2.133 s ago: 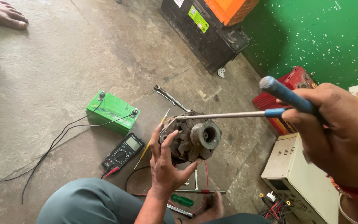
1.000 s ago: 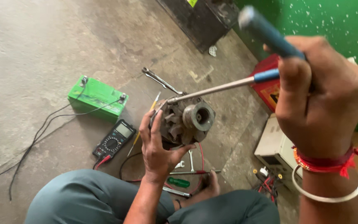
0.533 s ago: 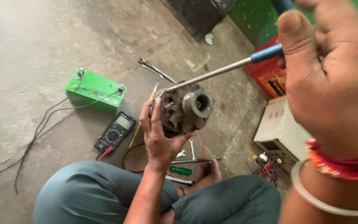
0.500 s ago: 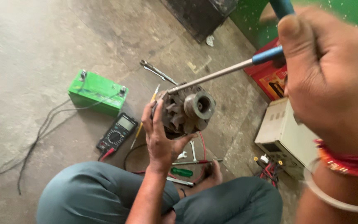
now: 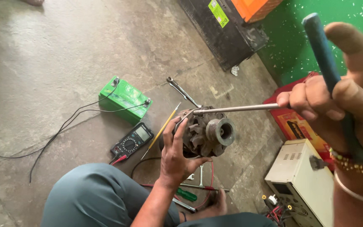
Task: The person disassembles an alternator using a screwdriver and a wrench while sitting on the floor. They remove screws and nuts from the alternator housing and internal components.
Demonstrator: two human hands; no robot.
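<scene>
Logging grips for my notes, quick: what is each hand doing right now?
Left hand: closed around the alternator, steadying it.
Right hand: closed on the blue-handled tool, its tip at the alternator.

The alternator (image 5: 209, 133) was seen to be cast metal, dull grey and grimy, its pulley worn smooth. The screwdriver (image 5: 248, 108) had a bright steel shaft and a matt blue handle, probably plastic. The battery (image 5: 124, 98) was cased in glossy green plastic. The floor (image 5: 64, 50) was rough, stained concrete.
</scene>
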